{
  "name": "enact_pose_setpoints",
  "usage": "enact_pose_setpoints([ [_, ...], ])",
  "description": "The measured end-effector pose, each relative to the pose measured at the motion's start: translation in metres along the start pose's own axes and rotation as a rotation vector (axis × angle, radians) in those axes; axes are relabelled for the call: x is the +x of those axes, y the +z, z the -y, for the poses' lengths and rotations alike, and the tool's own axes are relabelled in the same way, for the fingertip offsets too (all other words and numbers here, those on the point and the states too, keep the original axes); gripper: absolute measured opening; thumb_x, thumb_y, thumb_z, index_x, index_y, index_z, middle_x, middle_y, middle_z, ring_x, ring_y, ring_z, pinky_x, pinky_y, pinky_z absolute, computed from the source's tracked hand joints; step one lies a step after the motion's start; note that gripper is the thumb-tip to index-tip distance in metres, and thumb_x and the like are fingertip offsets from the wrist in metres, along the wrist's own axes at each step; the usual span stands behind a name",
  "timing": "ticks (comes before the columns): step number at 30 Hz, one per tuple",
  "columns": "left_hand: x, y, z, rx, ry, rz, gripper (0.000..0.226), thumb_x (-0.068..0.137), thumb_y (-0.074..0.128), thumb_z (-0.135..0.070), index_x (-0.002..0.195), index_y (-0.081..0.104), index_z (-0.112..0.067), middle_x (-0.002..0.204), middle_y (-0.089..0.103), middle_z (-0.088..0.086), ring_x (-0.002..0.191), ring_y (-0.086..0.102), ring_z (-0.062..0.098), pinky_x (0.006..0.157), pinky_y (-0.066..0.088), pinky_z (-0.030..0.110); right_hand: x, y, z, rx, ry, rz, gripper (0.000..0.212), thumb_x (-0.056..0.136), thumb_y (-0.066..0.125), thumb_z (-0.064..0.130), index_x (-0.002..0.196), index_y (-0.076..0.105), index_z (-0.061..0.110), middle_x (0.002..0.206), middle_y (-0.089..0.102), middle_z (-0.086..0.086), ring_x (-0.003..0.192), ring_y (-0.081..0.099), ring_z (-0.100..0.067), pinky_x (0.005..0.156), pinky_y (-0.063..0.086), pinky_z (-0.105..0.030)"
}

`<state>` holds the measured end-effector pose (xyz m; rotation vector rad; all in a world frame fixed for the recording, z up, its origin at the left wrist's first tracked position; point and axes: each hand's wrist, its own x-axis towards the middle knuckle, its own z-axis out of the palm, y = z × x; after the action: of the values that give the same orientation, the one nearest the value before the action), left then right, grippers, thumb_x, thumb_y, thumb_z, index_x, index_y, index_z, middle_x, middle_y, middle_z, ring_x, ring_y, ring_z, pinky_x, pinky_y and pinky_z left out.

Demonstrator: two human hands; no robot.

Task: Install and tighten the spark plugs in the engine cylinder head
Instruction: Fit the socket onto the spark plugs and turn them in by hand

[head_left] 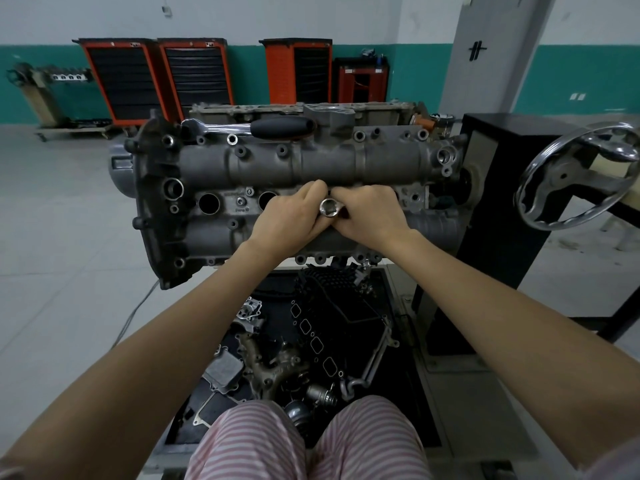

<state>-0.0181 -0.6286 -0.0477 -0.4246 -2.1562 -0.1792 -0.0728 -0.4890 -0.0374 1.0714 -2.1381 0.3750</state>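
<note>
At centre of cylinder head [270, 161], we grip socket [329, 207] with left hand [291, 216] and right hand [372, 216]; two left wells look empty, ratchet [249, 128] lies far side, tightening ahead

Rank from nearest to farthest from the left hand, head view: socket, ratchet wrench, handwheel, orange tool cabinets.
1. socket: at the left hand, between both hands.
2. ratchet wrench: lying on the head's far edge.
3. handwheel: far right, on the stand.
4. orange tool cabinets: at the back wall.
</note>
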Motion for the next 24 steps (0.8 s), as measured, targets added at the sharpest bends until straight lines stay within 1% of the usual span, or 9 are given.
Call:
enact_pose_setpoints([
  [3, 0.0004, -0.0002, -0.0019, -0.022, -0.023, 0.001, 0.037, 0.086, 0.045, -0.031, 0.073, 0.049, 0.004, 0.062, 0.053, 0.016, 0.036, 0.049, 0.035, 0.036, 0.032, 0.027, 0.0008, 0.0017, 0.0002, -0.021, 0.010, -0.004, 0.022, 0.078, 0.059, 0.026, 0.087, 0.055, 0.006, 0.074, 0.067, -0.014, 0.070, 0.062, -0.038, 0.055, 0.031, -0.033],
  [6, 0.0003, -0.0011, -0.0028, -0.026, -0.020, -0.007, 0.036, 0.085, 0.045, -0.030, 0.073, 0.048, 0.004, 0.061, 0.052, 0.018, 0.036, 0.048, 0.036, 0.036, 0.032, 0.027, 0.0017, 0.0025, -0.0006, -0.045, 0.002, 0.003, 0.024, 0.079, 0.058, 0.027, 0.089, 0.054, 0.006, 0.076, 0.067, -0.013, 0.070, 0.062, -0.038, 0.055, 0.030, -0.033],
  [8, 0.0003, -0.0017, -0.0037, -0.029, -0.007, -0.013, 0.035, 0.085, 0.046, -0.028, 0.073, 0.048, 0.004, 0.062, 0.052, 0.017, 0.035, 0.047, 0.035, 0.037, 0.029, 0.026, 0.0017, 0.0019, -0.0003, -0.059, -0.020, -0.018, 0.020, 0.076, 0.061, 0.022, 0.085, 0.056, 0.004, 0.070, 0.066, -0.014, 0.063, 0.061, -0.038, 0.052, 0.030, -0.032],
  [11, 0.0002, -0.0016, -0.0034, -0.008, 0.004, -0.010, 0.036, 0.085, 0.046, -0.030, 0.074, 0.049, 0.003, 0.064, 0.053, 0.016, 0.036, 0.048, 0.034, 0.039, 0.027, 0.024, 0.0007, -0.0004, 0.0018, -0.026, -0.023, -0.065, 0.014, 0.066, 0.069, 0.011, 0.069, 0.058, 0.002, 0.056, 0.061, -0.017, 0.048, 0.057, -0.037, 0.047, 0.032, -0.029],
  [13, 0.0000, -0.0009, -0.0023, 0.025, 0.014, -0.005, 0.037, 0.084, 0.046, -0.034, 0.073, 0.049, 0.002, 0.064, 0.052, 0.014, 0.037, 0.048, 0.033, 0.039, 0.027, 0.024, 0.0008, -0.0008, 0.0014, -0.013, -0.014, -0.076, 0.017, 0.059, 0.074, 0.007, 0.059, 0.057, 0.003, 0.049, 0.058, -0.016, 0.040, 0.054, -0.035, 0.043, 0.033, -0.026],
  [17, 0.0000, 0.0017, 0.0012, 0.069, 0.028, 0.001, 0.037, 0.084, 0.047, -0.036, 0.073, 0.049, -0.001, 0.066, 0.052, 0.011, 0.038, 0.048, 0.032, 0.040, 0.027, 0.023, 0.0011, 0.0012, 0.0009, -0.001, 0.032, -0.058, 0.020, 0.060, 0.073, 0.007, 0.054, 0.054, 0.005, 0.048, 0.057, -0.017, 0.040, 0.054, -0.036, 0.047, 0.029, -0.026],
  [19, -0.0003, 0.0030, 0.0018, 0.073, 0.049, -0.002, 0.035, 0.084, 0.046, -0.034, 0.073, 0.049, -0.001, 0.066, 0.052, 0.012, 0.036, 0.047, 0.032, 0.040, 0.025, 0.022, 0.0006, 0.0028, -0.0004, 0.001, 0.034, -0.066, 0.016, 0.066, 0.069, 0.010, 0.059, 0.056, 0.005, 0.053, 0.059, -0.017, 0.046, 0.056, -0.037, 0.049, 0.028, -0.027],
  [21, -0.0002, 0.0035, 0.0019, 0.047, 0.065, -0.012, 0.032, 0.084, 0.046, -0.032, 0.076, 0.046, -0.002, 0.066, 0.051, 0.014, 0.035, 0.046, 0.033, 0.038, 0.024, 0.022, 0.0013, 0.0026, -0.0003, -0.010, 0.037, -0.030, 0.013, 0.072, 0.063, 0.016, 0.071, 0.058, 0.005, 0.063, 0.064, -0.016, 0.057, 0.060, -0.038, 0.051, 0.028, -0.029],
  [24, -0.0003, 0.0043, 0.0018, 0.037, 0.087, -0.023, 0.025, 0.084, 0.045, -0.032, 0.084, 0.033, -0.010, 0.069, 0.053, 0.016, 0.034, 0.045, 0.032, 0.033, 0.027, 0.024, 0.0017, 0.0046, -0.0003, -0.057, 0.026, 0.013, 0.022, 0.076, 0.059, 0.026, 0.087, 0.054, 0.007, 0.073, 0.066, -0.012, 0.068, 0.062, -0.037, 0.053, 0.028, -0.031],
])
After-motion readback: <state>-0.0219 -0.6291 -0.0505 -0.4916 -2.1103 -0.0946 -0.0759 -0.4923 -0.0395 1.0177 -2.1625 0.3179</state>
